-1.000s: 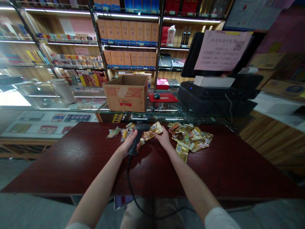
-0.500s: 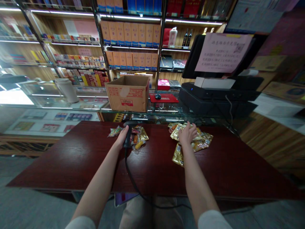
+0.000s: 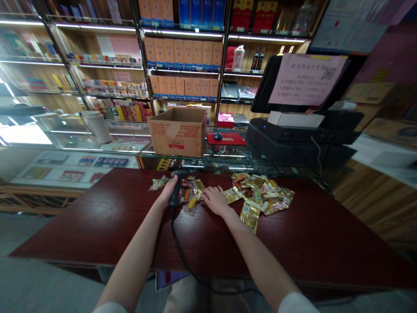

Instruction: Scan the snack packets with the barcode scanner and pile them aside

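A black handheld barcode scanner (image 3: 176,191) is gripped in my left hand (image 3: 168,192), its cable running down over the table's front edge. Just right of the scanner lies a small heap of snack packets (image 3: 187,193), partly hidden behind it. My right hand (image 3: 215,199) reaches in from the right, fingers extended, fingertips at the right side of that heap by a gold packet (image 3: 198,187); whether they grip it I cannot tell. A larger pile of gold snack packets (image 3: 260,191) lies further right, with one packet (image 3: 250,213) nearer me. A clear-wrapped packet (image 3: 159,183) sits left of the scanner.
The dark red wooden table (image 3: 107,217) meets a glass counter. On it stand an open cardboard box (image 3: 177,134), a white cup (image 3: 97,127), a mouse on a red mat (image 3: 228,138) and a register with a monitor (image 3: 263,82). Stocked shelves rise behind.
My right hand has moved left from the right-hand pile to the smaller heap. The left hand keeps hold of the scanner. The view has shifted slightly.
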